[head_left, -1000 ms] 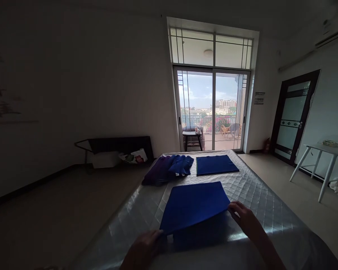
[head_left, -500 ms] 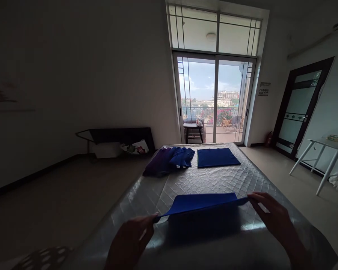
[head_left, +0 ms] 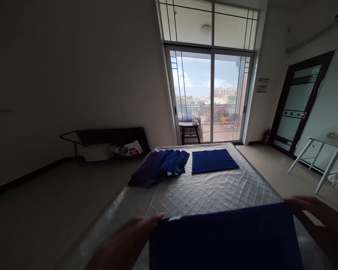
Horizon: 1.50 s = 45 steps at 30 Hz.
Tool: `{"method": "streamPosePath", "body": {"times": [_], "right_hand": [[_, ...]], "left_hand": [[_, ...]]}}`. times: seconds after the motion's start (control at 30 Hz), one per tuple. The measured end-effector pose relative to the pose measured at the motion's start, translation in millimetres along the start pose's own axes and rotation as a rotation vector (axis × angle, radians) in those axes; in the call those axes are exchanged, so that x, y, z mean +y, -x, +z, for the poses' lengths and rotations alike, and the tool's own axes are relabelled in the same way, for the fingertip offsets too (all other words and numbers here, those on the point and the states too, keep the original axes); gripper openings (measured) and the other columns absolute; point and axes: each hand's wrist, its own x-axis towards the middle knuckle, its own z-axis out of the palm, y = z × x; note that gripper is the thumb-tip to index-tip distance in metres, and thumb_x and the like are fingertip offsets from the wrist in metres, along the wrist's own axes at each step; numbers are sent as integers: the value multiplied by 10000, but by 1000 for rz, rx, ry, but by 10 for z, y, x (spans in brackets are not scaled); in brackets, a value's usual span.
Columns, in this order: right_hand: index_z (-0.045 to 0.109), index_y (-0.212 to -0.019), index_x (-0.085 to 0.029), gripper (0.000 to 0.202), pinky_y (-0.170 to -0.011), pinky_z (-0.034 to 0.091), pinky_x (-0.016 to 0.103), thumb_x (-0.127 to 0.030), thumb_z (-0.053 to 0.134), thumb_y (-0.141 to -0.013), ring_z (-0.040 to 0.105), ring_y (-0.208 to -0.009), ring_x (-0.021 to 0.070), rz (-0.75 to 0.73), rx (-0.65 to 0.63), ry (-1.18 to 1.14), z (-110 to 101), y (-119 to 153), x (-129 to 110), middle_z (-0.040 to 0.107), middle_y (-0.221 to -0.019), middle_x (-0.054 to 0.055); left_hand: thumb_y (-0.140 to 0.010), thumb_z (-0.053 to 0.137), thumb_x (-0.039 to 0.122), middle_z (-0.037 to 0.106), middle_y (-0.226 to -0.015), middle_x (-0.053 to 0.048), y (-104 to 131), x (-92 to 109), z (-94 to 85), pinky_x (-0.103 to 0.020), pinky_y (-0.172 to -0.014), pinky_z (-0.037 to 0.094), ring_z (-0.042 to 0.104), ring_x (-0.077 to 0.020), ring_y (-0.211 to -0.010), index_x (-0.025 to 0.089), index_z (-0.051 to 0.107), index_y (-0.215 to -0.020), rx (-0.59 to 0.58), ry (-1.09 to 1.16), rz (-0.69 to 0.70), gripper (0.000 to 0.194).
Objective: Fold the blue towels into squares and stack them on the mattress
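A dark blue cloth [head_left: 225, 238], folded into a rectangle, hangs close in front of me above the mattress [head_left: 197, 195]. My left hand [head_left: 132, 234] pinches its upper left corner, beside a small white label. At the upper right corner, my right hand [head_left: 318, 217] grips the cloth between thumb and fingers. The cloth's lower edge runs out of the view. Farther off on the mattress lies a flat folded blue cloth [head_left: 214, 161]. Left of it is a rumpled heap of blue and purple cloths [head_left: 160, 167] with small white tags.
Along the left wall stands a low dark frame [head_left: 109, 137] holding a white box [head_left: 94, 153] and a patterned bag [head_left: 129, 149]. Behind the mattress are a stool [head_left: 189, 129] and sliding glass doors [head_left: 212, 97]. A white table [head_left: 326, 141] stands at right, near a dark-framed door [head_left: 301, 101].
Both hands have brought the cloth nearer to me and raised its far edge, so a broad face now shows. My hands have spread slightly apart. The view has shifted a little.
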Motion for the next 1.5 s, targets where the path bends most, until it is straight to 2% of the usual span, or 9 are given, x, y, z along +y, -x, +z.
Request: {"method": "streamPosePath", "body": {"times": [0.13, 0.27, 0.4, 0.5, 0.63, 0.8, 0.9, 1.03, 1.5], "right_hand": [[741, -1022, -281, 270, -621, 587, 247, -449, 538, -963, 721, -719, 156, -37, -160, -233, 522, -592, 332, 762, -910, 18], [752, -915, -222, 277, -640, 558, 271, -393, 538, -958, 703, -693, 164, 45, -201, -191, 1110, -1502, 714, 762, -872, 42], [744, -973, -188, 200, -805, 533, 318, -321, 602, -926, 703, -815, 185, 196, -45, -112, 1427, -2433, 938, 763, -898, 45], [716, -1094, -174, 229, -910, 498, 324, -289, 594, -939, 695, -910, 170, 232, 17, -126, 1573, -2803, 1042, 749, -1062, 66], [728, -1056, -170, 201, -837, 528, 322, -235, 606, -910, 700, -840, 180, 251, -13, -160, 2052, -2635, 1268, 754, -1059, 87], [752, -877, -210, 169, -767, 552, 313, -166, 594, -837, 716, -787, 204, 340, -146, -186, 3058, -1671, 1575, 774, -901, 62], [756, -850, -235, 219, -863, 548, 329, -130, 573, -790, 723, -894, 210, 379, -333, -196, 3485, -1124, 1692, 773, -948, 43], [750, -917, -227, 232, -957, 514, 357, -163, 562, -796, 695, -1020, 226, 392, -394, -192, 3638, -834, 1788, 750, -1066, 68], [674, -891, -213, 163, -893, 457, 338, -170, 537, -814, 630, -990, 232, 246, -439, 95, 3621, -798, 1711, 732, -991, 62]], "left_hand": [[-970, 466, 409, 790, -932, -5, -854, -289, 365, -215, -686, 586, 746, -163, -780, 292, 728, -1116, -136, 156, -82, 322], [-890, 510, 408, 790, -888, -22, -1831, -689, 728, -251, -665, 564, 728, -183, -717, 245, 759, -947, -167, 149, -198, 303], [-856, 526, 372, 751, -716, -22, -2725, -930, 936, -255, -626, 530, 700, -181, -657, 188, 735, -916, 196, 216, -419, 285], [-873, 508, 348, 725, -674, 4, -3052, -1075, 1127, -246, -660, 528, 701, -159, -642, 172, 705, -995, 414, 340, -442, 291], [-918, 483, 365, 760, -814, -16, -2837, -1371, 1738, -276, -762, 535, 731, -181, -810, 195, 683, -1012, 425, 295, -451, 279], [-907, 476, 248, 763, -912, -62, -1971, -1723, 2779, -332, -815, 543, 717, -215, -875, 205, 688, -911, 60, 119, -471, 217], [-883, 501, 193, 756, -860, -51, -1568, -1825, 3130, -359, -845, 542, 711, -227, -870, 222, 684, -819, -18, 111, -466, 196], [-920, 480, 178, 742, -993, -59, -1388, -1896, 3220, -371, -934, 501, 676, -212, -987, 216, 681, -927, -125, 14, -424, 204], [-864, 525, 120, 725, -1074, -65, -1506, -1806, 3018, -359, -994, 434, 627, -218, -1081, 220, 696, -944, -408, -113, -290, 213]]}}
